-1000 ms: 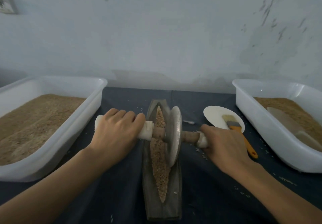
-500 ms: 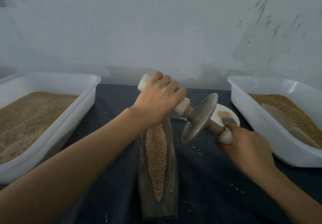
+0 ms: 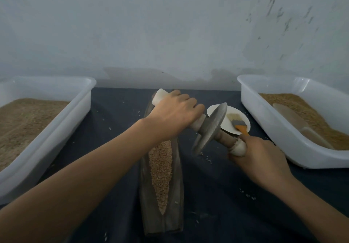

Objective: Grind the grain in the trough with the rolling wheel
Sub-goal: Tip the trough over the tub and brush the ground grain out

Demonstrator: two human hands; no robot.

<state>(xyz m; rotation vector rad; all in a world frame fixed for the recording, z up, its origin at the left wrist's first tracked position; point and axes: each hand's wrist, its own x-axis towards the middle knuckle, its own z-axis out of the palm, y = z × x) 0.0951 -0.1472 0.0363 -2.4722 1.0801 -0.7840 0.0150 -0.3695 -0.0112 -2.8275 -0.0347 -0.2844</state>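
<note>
Your left hand (image 3: 174,114) and right hand (image 3: 258,157) each grip a handle of the unmarked rolling wheel (image 3: 209,128), tilted just right of the grain-filled trough (image 3: 162,176).

A single wide-angle view from the head looks forward and down, close over both hands. The left hand (image 3: 175,113) and right hand (image 3: 258,157) grip the wheel (image 3: 209,127) near the picture's middle; the trough (image 3: 162,169) runs below the grip toward the wearer, a tub (image 3: 47,127) lies left of it, another tub (image 3: 279,129) right, the wall (image 3: 170,25) beyond.
</note>
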